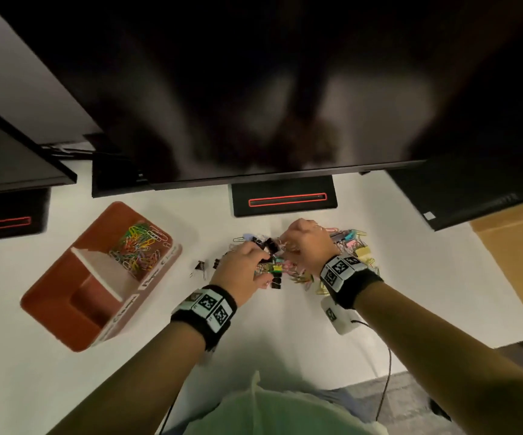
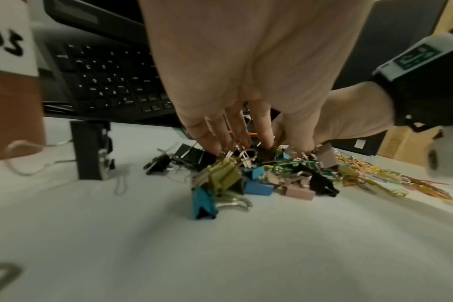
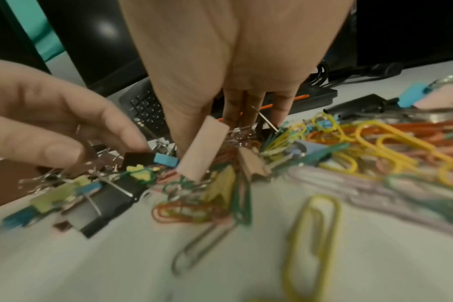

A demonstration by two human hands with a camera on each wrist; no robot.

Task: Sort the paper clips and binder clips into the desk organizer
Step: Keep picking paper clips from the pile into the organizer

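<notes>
A mixed pile of clips [image 1: 304, 262] lay on the white tabletop [image 1: 285, 334], binder clips [image 2: 228, 177] in black, blue, olive and pink tangled with coloured paper clips [image 3: 370, 143] that spread to its right. A pink binder clip [image 3: 203, 148] stood tilted above the heap. To the left sat the brown desk organizer [image 1: 65, 296]; its far compartment held coloured paper clips [image 1: 139, 246], and its near compartment looked bare. Two small black binder clips [image 1: 202, 266] lay apart between organizer and pile.

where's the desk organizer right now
In the head view the desk organizer sits on the white desk to the left of both hands, apart from the mixed clip pile; its far compartment holds coloured paper clips.
</notes>
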